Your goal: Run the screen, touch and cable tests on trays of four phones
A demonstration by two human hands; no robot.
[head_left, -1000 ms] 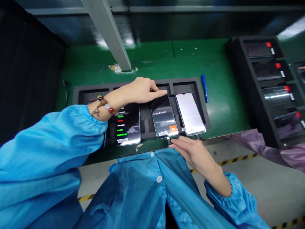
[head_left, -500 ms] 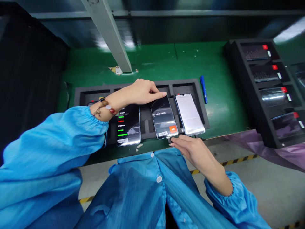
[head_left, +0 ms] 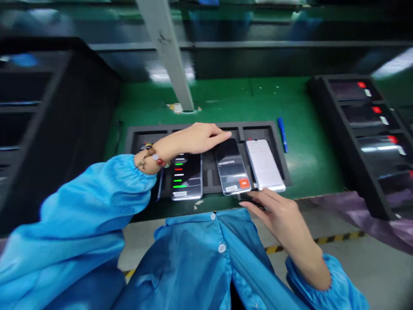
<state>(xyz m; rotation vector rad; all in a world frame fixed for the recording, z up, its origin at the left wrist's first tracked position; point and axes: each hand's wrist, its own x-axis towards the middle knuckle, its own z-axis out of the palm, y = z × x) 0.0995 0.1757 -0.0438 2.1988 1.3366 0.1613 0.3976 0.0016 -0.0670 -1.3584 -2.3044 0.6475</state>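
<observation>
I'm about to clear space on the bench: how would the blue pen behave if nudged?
The pen looks slim and rounded, so it may roll, though its clip might stop it. It probably stays stiff, and seems light enough to slide.

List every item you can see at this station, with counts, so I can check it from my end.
Front tray: one, dark grey, on the table
Phones: four, dark bodies, in front tray; one screen lit white, one partly under a sleeve
Plug: one, dark, below an orange-marked phone
Pen: one, blue, right of front tray
Side tray: one, black, far right, four dark phones inside
Black case: one, left
Post: one, grey, behind
Table: one, green
Purple fabric: right edge
Bracelet: one, multicoloured, left wrist
Hands: two, bare, left over phones, right beside plug
</observation>
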